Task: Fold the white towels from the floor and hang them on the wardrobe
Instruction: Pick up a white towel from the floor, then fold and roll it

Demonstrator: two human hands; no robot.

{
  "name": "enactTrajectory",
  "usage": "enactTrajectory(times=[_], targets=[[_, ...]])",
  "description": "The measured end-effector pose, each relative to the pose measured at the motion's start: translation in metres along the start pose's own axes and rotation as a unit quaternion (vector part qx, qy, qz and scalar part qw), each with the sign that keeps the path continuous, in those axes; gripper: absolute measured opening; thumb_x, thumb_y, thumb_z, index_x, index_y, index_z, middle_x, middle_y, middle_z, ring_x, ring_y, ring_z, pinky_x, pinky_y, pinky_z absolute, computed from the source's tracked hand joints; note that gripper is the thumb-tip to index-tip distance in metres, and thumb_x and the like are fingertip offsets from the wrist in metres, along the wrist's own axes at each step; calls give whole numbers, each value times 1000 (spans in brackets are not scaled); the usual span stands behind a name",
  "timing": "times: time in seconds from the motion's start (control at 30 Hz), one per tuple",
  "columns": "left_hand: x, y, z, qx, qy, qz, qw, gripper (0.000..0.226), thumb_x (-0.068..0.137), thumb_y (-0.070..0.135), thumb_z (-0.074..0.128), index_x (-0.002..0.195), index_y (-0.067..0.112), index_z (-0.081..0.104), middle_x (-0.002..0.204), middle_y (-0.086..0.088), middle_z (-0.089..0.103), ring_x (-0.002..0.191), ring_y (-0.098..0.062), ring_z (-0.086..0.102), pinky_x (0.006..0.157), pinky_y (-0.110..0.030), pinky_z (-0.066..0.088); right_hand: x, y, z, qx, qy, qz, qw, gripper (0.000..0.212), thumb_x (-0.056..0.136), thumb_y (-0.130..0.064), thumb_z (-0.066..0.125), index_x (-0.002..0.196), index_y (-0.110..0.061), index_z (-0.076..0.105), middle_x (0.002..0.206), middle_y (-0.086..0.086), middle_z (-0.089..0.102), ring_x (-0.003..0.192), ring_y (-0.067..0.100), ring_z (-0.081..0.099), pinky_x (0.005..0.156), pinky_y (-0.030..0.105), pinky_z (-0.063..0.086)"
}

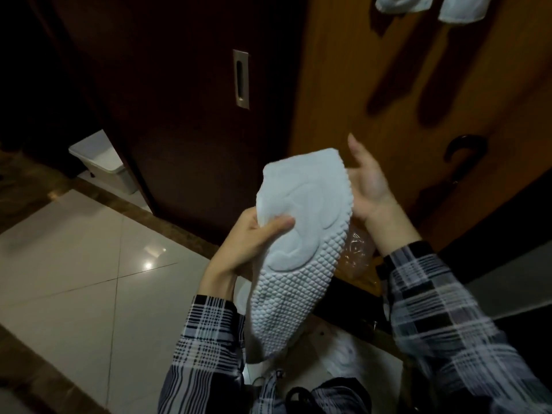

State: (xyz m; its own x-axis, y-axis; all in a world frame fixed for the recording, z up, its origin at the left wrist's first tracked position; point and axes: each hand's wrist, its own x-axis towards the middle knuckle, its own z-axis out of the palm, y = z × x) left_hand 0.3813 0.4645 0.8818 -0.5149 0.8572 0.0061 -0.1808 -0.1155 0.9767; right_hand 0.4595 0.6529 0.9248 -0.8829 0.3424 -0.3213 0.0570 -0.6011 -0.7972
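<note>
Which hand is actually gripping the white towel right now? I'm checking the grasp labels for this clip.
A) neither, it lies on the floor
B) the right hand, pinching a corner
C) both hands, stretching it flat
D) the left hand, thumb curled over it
D: the left hand grips the white towel with its thumb across the front, while the right hand is open beside the towel's edge.

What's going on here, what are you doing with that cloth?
A person in a plaid shirt is handling a white towel in front of a wooden wardrobe. The left hand grips the towel with the thumb on top, while the right hand is open beside its upper edge. The towel looks folded over. More white towels already hang at the top of the wardrobe.
</note>
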Motion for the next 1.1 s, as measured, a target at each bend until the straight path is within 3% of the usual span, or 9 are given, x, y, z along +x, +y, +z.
enactTrajectory(times=[0.13,0.2,0.33,0.5,0.7,0.8,0.9,1.0,1.1], targets=[[3,5,5,3,78,16,997,14,89,13,60,102,16,66,94,1,75,91,-15,71,73,-26,56,-3,56,-18,66,-60,27,996,74,84,-65,44,124,-6,62,135,22,53,125,37,51,104,50,41],[6,2,4,-10,124,1,992,11,91,14,60,99,17,66,92,0,75,89,-16,71,72,-27,56,-10,83,-28,69,-90,35,993,70,80,-59,60,128,-8,60,138,20,51,127,35,50,105,48,41],[8,0,-1,-51,202,-11,978,18,92,18,61,109,13,62,99,-3,73,94,-20,70,72,-31,57,-27,125,-53,-66,-96,115,986,55,61,-22,84,110,-5,65,102,7,72,82,16,71,67,23,57],[6,2,-13,-152,228,-21,961,11,95,16,55,105,15,60,98,-2,74,94,-19,70,72,-32,58,-27,133,-68,-205,-84,115,968,53,69,-34,78,111,-5,62,111,7,68,105,25,62,92,37,51],[-2,-9,-28,-241,251,-114,931,85,66,63,65,136,16,49,131,-7,59,119,-22,58,102,-42,45,-23,87,-34,-154,-52,20,987,64,69,-38,81,116,0,61,110,12,70,99,24,68,82,33,57],[-5,-11,-15,-267,208,-150,929,81,80,67,51,137,10,48,137,-9,53,125,-23,52,94,-39,47,-15,65,-5,-96,0,-14,995,51,85,-29,65,125,1,56,121,17,64,111,29,62,96,40,50],[-6,-11,-3,-253,165,-202,932,77,89,67,31,132,7,52,126,-6,61,107,-24,59,78,-38,50,-1,49,16,-24,23,-30,999,36,92,-26,53,119,-3,61,113,12,68,104,23,65,92,35,52],[-9,0,1,-310,59,-190,930,82,62,72,59,117,12,67,100,-9,73,87,-23,71,74,-39,57,8,39,24,17,59,-37,997,23,100,-22,46,99,-10,65,89,4,74,81,15,69,75,29,55],[-8,5,-6,-306,-5,-164,938,64,37,45,93,90,11,78,88,-10,74,78,-23,72,62,-33,59,16,29,21,34,136,-28,990,23,99,-20,49,111,-6,62,97,7,69,85,18,66,64,28,58]])
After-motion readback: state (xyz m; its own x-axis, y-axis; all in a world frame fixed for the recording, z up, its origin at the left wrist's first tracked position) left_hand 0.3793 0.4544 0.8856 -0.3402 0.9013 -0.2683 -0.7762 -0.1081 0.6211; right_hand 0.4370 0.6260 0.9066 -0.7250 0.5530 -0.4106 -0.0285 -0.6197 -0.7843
